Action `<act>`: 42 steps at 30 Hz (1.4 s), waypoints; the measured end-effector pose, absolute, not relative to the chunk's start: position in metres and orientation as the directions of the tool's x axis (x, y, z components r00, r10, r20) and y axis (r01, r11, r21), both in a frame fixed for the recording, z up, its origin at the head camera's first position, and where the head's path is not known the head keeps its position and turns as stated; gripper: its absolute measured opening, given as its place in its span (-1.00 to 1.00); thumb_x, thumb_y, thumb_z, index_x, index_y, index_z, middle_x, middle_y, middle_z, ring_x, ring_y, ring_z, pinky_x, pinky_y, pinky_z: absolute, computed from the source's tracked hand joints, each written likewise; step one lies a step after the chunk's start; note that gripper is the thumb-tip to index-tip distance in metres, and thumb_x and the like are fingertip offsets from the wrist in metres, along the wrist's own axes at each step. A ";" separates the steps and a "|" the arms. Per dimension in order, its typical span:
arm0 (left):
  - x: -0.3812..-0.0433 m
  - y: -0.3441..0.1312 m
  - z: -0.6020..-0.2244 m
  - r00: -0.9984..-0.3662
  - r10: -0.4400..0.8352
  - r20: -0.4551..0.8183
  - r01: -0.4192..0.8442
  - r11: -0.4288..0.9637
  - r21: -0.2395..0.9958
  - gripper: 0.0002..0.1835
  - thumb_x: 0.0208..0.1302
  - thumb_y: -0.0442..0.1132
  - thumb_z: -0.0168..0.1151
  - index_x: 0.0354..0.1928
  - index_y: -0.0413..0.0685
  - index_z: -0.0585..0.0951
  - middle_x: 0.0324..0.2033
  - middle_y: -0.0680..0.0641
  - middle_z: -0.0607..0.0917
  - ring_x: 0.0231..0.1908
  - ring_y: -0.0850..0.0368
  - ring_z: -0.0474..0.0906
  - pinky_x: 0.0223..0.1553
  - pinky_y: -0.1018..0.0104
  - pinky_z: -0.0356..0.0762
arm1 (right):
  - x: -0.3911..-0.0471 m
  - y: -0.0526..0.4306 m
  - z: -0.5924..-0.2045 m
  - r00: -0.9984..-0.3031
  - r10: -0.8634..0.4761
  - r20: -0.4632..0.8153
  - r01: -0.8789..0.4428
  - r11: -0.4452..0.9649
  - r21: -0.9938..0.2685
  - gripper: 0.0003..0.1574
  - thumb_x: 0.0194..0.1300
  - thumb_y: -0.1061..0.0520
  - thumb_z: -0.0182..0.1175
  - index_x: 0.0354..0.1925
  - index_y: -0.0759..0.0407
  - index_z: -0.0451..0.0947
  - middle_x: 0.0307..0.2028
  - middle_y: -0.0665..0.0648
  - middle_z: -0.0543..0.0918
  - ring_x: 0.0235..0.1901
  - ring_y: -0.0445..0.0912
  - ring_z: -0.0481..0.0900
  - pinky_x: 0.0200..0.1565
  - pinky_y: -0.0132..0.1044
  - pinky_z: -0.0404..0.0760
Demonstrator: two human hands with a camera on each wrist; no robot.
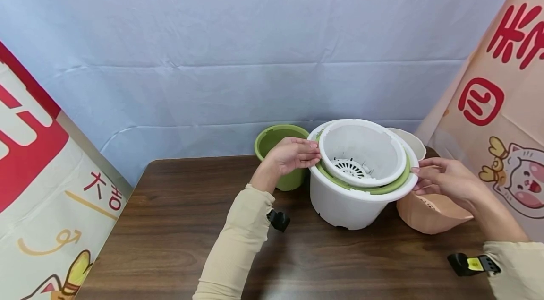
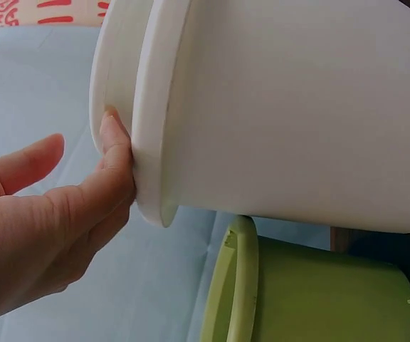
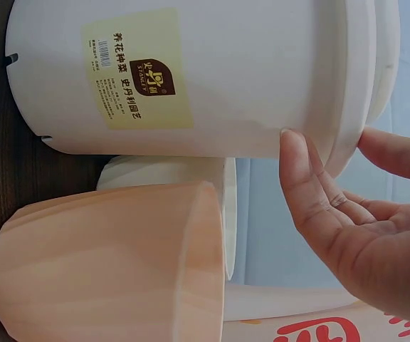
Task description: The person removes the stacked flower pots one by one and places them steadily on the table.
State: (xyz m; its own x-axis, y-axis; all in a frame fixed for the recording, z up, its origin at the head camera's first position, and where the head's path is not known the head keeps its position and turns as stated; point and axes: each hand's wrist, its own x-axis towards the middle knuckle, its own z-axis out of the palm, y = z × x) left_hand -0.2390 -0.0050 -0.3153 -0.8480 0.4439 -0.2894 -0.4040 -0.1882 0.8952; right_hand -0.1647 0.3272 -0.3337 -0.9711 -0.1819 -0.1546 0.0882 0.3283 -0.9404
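A large white flower pot (image 1: 346, 208) stands on the table with a green pot (image 1: 384, 189) nested in it, only its rim showing. A smaller white pot (image 1: 354, 137) with a slotted base sits tilted inside that. My left hand (image 1: 290, 156) touches the left side of the rims with fairly straight fingers, its thumb held apart in the left wrist view. At the right side, my right hand (image 1: 451, 181) pinches the large pot's rim, thumb at the top edge and fingers beneath. A label (image 3: 137, 69) shows on the large pot in the right wrist view.
Another green pot (image 1: 291, 181) stands behind my left hand. A peach pot (image 1: 418, 215) is under my right hand, and a cream pot (image 1: 411, 141) stands behind it. The brown table (image 1: 178, 224) meets a pale blue cloth backdrop (image 1: 204, 54); printed banners (image 1: 488, 149) hang at both sides.
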 end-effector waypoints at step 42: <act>-0.234 -0.007 -0.312 -0.821 0.515 -0.245 -0.370 -0.154 0.916 -0.88 0.31 -0.50 -0.06 -0.37 -0.27 0.45 -0.47 -0.07 0.52 -0.44 0.15 0.45 -0.30 0.38 0.42 | -0.166 0.330 -0.336 -0.972 -0.174 -0.157 0.088 0.346 -0.934 -0.47 0.37 0.23 -0.02 0.04 0.64 0.04 -0.42 0.18 0.61 -0.44 -0.03 0.63 -0.34 -0.18 0.64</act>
